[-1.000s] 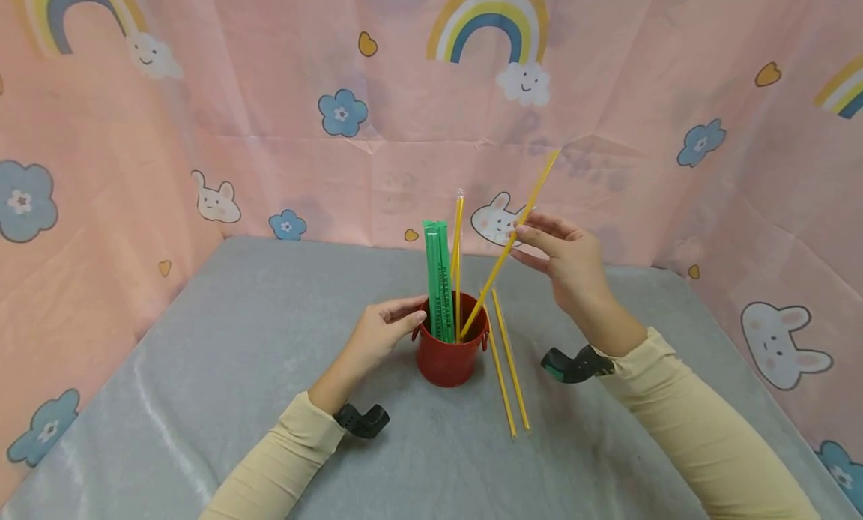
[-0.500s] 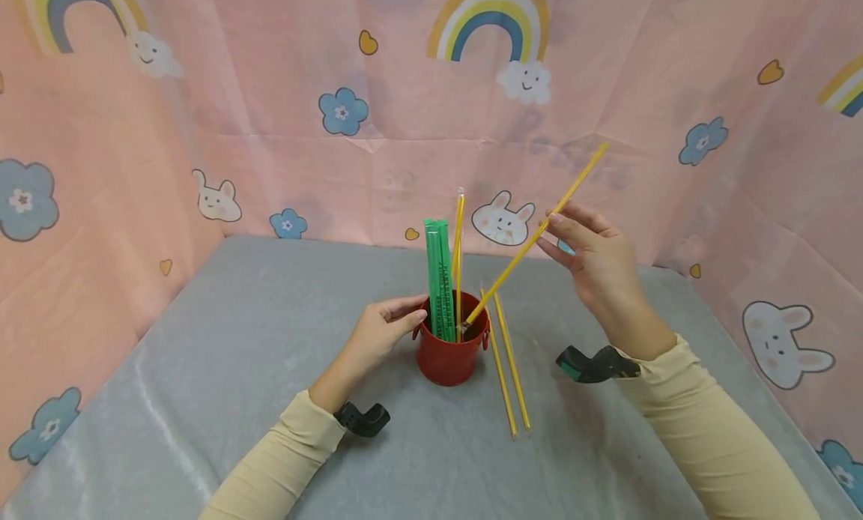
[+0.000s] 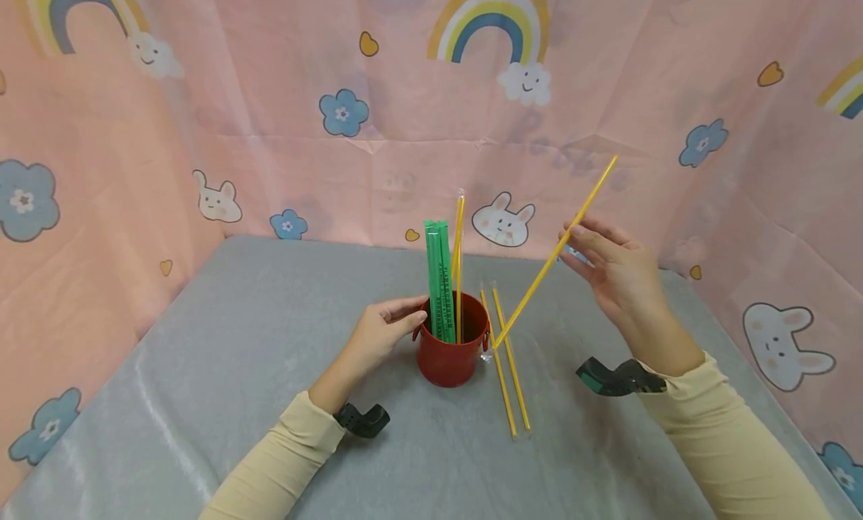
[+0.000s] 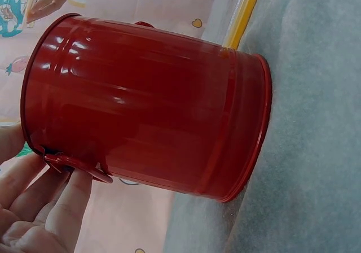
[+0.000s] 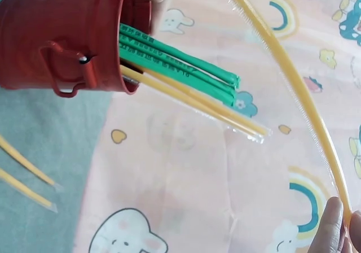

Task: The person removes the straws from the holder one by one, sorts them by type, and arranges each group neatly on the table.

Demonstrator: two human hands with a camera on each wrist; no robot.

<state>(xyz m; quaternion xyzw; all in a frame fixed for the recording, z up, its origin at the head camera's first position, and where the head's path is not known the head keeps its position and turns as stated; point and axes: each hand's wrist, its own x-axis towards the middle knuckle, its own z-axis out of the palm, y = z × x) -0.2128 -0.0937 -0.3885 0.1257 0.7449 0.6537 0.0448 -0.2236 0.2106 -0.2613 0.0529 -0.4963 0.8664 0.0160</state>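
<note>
Right hand [image 3: 622, 279] farther right (straw [image 3: 540, 276] in fingers [image 5: 328, 227])

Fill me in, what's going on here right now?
A person's left grip holds the rim of a red bucket standing on the gray table. The right grip pinches a slanted yellow straw, its lower end outside the bucket. Green packets and other yellow straws stand inside. Two loose straws lie beside the bucket.
</note>
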